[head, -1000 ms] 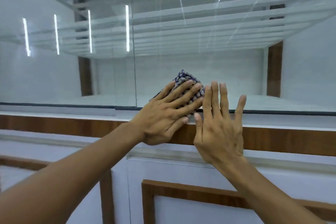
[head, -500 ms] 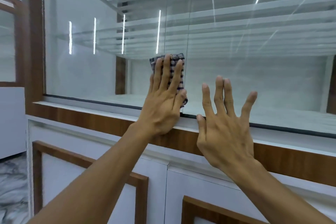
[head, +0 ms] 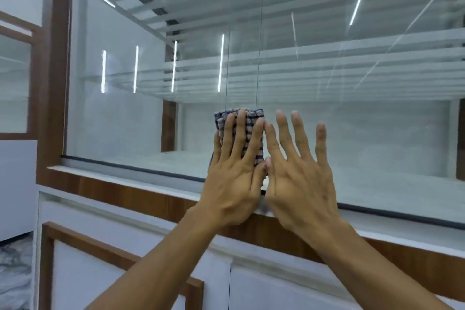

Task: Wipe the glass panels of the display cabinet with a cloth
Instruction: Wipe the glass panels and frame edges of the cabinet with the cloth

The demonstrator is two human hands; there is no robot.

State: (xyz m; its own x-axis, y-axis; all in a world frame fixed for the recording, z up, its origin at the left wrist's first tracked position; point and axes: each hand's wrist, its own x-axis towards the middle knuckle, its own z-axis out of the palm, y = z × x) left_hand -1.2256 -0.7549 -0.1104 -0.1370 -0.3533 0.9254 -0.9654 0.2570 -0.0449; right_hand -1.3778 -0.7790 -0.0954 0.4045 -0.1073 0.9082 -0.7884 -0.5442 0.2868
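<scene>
1. My left hand (head: pixel 234 184) lay flat with straight fingers; it pressed the cloth (head: pixel 251 114) on the glass panel (head: pixel 125 108), just above the brown wood strip (head: pixel 113 191); no finger curled round the cloth.
2. My right hand (head: pixel 299 178) was flat too, fingers spread wide, with nothing in it; it sat just above the wood strip, right beside my left hand, thumbs touching.
3. The cloth was folded small; it covered only a little bit of glass, low down near the wood strip.
4. I think the job was partway, not done; I could not tell which bits were clean, for the glass showed bright lights and pale streaks.
5. High above the wood strip there was lots of glass to wipe, I think; the cloth was nowhere near it.
</scene>
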